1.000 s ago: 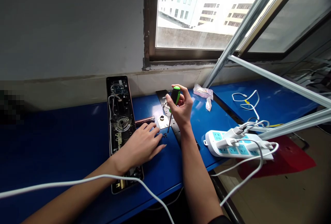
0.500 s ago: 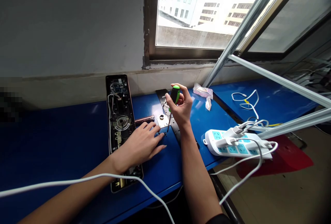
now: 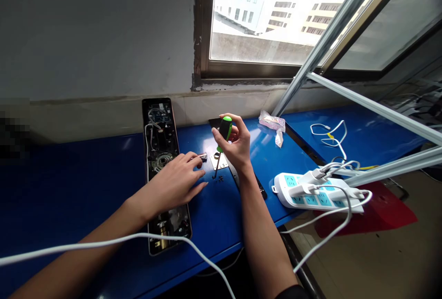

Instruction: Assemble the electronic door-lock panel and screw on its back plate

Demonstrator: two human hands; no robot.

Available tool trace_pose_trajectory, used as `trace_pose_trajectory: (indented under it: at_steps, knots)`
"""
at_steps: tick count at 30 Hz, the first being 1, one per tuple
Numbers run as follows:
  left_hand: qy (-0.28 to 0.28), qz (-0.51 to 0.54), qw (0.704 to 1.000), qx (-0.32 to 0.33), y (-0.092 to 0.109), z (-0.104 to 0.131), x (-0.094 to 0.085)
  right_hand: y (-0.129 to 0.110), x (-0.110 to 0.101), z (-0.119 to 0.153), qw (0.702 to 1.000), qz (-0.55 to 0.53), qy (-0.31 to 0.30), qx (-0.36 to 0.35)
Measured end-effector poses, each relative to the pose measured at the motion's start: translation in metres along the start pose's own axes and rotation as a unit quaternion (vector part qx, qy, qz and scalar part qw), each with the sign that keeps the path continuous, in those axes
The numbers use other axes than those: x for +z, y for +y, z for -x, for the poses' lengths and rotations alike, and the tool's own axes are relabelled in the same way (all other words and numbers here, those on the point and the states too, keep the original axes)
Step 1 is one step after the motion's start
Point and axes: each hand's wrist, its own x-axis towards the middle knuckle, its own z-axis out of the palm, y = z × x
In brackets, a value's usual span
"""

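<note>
My right hand (image 3: 236,144) is closed around a black and green screwdriver (image 3: 225,129), its shaft slanting down to small dark screws (image 3: 220,178) on the blue table. A square metal plate (image 3: 218,161) lies behind the shaft. My left hand (image 3: 177,177) reaches over the opened long black device (image 3: 159,142), fingers apart and slightly bent, near a shiny cylinder (image 3: 203,156). Circuit boards, wires and a round coil show inside the device. Beneath my right hand and wrist lies a long black strip (image 3: 261,189), partly hidden.
A white power strip (image 3: 316,193) with plugs and cables sits at the table's right edge. A white cable (image 3: 103,243) crosses the foreground. Crumpled pink plastic (image 3: 272,120) lies near the wall. Metal frame bars (image 3: 373,101) rise at the right.
My left hand has drawn back left from the screws, over the device. My right hand and the screwdriver have moved slightly left, the tip now at the left side of the screws.
</note>
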Motion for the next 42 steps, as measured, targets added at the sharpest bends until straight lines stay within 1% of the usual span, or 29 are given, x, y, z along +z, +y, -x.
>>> trace_pose_trajectory:
  at_steps: [4,8,13,17,20,25,27,29,32,36,39,42]
  knots:
    - [0.004,0.026,1.000,0.000,0.001,0.002,0.002,0.000,0.003,0.001,1.000,0.013,0.006,0.004]
    - [0.008,0.029,1.000,0.004,0.009,0.001,0.007,0.001,0.003,0.002,0.999,0.027,0.016,-0.009]
    - [-0.005,-0.025,1.000,0.001,0.021,-0.003,0.017,0.001,0.003,0.002,0.998,0.036,0.041,-0.023]
    - [-0.008,-0.052,0.999,-0.008,0.025,-0.005,0.022,-0.001,0.001,0.000,0.997,0.037,0.058,-0.041]
    - [-0.008,-0.052,0.999,-0.005,0.025,-0.005,0.022,-0.002,-0.001,0.000,0.998,0.033,0.046,-0.031]
    - [-0.009,-0.035,0.999,0.001,0.022,-0.004,0.017,-0.001,0.001,0.001,1.000,0.002,-0.011,0.005]
    - [-0.002,-0.031,1.000,0.004,0.020,-0.004,0.017,-0.001,0.002,0.001,1.000,-0.005,-0.018,0.004]
    - [0.001,-0.025,1.000,0.007,0.020,-0.004,0.016,-0.003,0.002,0.001,1.000,-0.014,-0.008,0.005]
    - [0.011,-0.013,1.000,0.000,0.019,-0.004,0.016,-0.005,0.001,0.000,0.998,-0.054,0.023,0.016]
    - [0.052,0.046,0.997,-0.029,0.019,-0.005,0.011,-0.007,-0.001,-0.003,0.987,-0.122,0.096,0.031]
    - [0.083,0.104,0.990,-0.042,0.012,-0.002,-0.002,-0.011,0.000,-0.008,0.972,-0.176,0.149,0.034]
    - [0.108,0.142,0.981,-0.079,-0.001,0.008,-0.022,-0.018,0.007,-0.017,0.963,-0.212,0.163,0.027]
